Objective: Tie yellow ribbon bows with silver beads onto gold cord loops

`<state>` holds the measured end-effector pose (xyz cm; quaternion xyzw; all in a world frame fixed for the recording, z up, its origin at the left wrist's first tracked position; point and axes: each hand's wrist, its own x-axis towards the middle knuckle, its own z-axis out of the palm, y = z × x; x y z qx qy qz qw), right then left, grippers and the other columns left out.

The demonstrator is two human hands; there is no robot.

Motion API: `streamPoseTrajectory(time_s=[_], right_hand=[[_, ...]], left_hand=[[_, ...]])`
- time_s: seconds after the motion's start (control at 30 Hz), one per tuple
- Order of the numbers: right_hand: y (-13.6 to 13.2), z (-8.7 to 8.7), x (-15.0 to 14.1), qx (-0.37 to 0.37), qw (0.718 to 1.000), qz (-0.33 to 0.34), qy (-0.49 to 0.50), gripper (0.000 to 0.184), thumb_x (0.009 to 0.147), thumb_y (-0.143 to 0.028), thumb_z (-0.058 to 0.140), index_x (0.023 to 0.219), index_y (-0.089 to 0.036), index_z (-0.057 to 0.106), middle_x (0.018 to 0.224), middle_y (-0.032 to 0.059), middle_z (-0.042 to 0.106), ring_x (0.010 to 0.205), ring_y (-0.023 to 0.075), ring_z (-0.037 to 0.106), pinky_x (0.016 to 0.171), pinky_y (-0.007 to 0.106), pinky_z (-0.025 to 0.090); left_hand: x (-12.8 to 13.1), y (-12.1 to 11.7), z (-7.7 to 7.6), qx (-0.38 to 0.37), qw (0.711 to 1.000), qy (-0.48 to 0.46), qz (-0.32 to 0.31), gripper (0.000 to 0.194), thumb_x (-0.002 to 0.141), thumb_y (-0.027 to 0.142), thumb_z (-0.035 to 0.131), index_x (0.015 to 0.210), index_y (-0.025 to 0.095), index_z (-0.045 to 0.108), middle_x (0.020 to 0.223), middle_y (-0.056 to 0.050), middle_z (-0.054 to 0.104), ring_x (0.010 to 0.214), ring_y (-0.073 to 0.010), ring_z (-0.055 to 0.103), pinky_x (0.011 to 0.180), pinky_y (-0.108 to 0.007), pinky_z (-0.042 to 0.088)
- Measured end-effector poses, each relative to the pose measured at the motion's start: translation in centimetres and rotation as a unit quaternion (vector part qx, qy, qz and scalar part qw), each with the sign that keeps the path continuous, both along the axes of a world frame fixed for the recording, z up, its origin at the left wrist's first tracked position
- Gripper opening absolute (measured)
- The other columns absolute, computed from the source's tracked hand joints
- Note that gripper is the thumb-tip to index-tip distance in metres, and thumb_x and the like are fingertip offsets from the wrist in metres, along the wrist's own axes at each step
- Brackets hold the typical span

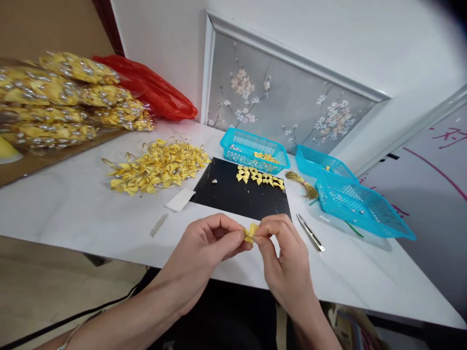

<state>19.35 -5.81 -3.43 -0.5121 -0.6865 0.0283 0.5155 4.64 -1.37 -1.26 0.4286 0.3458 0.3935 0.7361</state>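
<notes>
Between my two hands, above the table's front edge, is a small yellow bow (251,233). My left hand (215,243) pinches its left side with thumb and fingertips. From the other side my right hand (280,248) pinches the same bow; its finer details are too small to make out. Just beyond lies a black mat (233,194) with rows of yellow bows (260,177) along its far right part and one shiny bead (214,182) on its left. A pair of thread snips (310,232) rests to the right of my right hand.
A heap of yellow bows with wire loops (156,165) lies left. Blue baskets (255,150) stand at the back and right (365,206), beside a bundle of gold wires (302,184). Bagged yellow bows (54,102), a red plastic bag (149,90) and a white card (180,200) are also there.
</notes>
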Motion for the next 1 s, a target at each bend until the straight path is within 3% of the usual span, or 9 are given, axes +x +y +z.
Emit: streamPoseTrajectory(time_s=[0.13,0.4,0.53,0.63,0.87,1.0], right_hand=[[0.12,-0.13,-0.04,-0.006,1.0,0.009,0.027,0.016,0.093,-0.008,0.048,0.085,-0.022,0.054,0.086,0.0012,0.056,0.077,0.0136,0.058,0.063,0.026,0.048],[0.31,-0.01,-0.29,0.027,0.999,0.018,0.027,0.018,0.092,-0.005,0.049,0.087,-0.021,0.055,0.088,0.0015,0.058,0.082,0.0138,0.06,0.07,0.027,0.049],[0.43,-0.05,-0.41,0.04,0.998,0.028,0.025,0.019,0.091,-0.003,0.049,0.088,-0.021,0.055,0.089,0.0019,0.057,0.084,0.0139,0.06,0.072,0.027,0.05],[0.56,-0.12,-0.45,0.039,0.999,0.03,0.023,0.018,0.091,-0.004,0.05,0.089,-0.022,0.055,0.09,0.0023,0.057,0.087,0.0147,0.061,0.073,0.028,0.051],[0.3,-0.14,-0.04,-0.001,0.998,0.05,0.044,0.016,0.093,-0.009,0.047,0.095,-0.023,0.054,0.097,0.0036,0.061,0.097,0.0165,0.061,0.083,0.032,0.051],[-0.29,0.29,0.29,0.011,0.999,0.032,0.005,0.017,0.094,-0.01,0.048,0.102,-0.022,0.057,0.101,0.0056,0.061,0.099,0.0178,0.059,0.085,0.034,0.05]], left_hand=[[-0.16,0.06,0.04,-0.007,1.0,-0.017,-0.006,0.005,0.071,0.019,0.076,0.071,0.02,0.071,0.069,0.003,0.067,0.071,-0.0122,0.065,0.077,-0.024,0.053],[-0.39,0.32,0.11,-0.01,0.999,-0.04,-0.001,0.006,0.067,0.022,0.076,0.068,0.017,0.079,0.073,-0.004,0.075,0.072,-0.0168,0.067,0.078,-0.028,0.054],[-0.29,0.53,0.1,0.05,0.998,0.026,0.008,0.012,0.071,0.027,0.078,0.066,0.016,0.076,0.067,-0.002,0.07,0.069,-0.0126,0.06,0.068,-0.021,0.048],[-0.15,0.63,0.04,0.052,0.997,0.046,0.014,0.012,0.07,0.025,0.08,0.066,0.017,0.072,0.065,0.0,0.067,0.064,-0.0105,0.055,0.061,-0.02,0.044],[-0.21,0.74,-0.05,0.023,0.999,0.029,0.01,0.018,0.069,0.026,0.082,0.065,0.017,0.067,0.066,0.002,0.063,0.066,-0.0121,0.058,0.068,-0.024,0.048],[-0.25,0.74,-0.04,0.02,0.999,0.03,0.018,0.018,0.067,0.026,0.083,0.065,0.017,0.067,0.067,0.003,0.062,0.066,-0.0113,0.057,0.069,-0.024,0.049]])
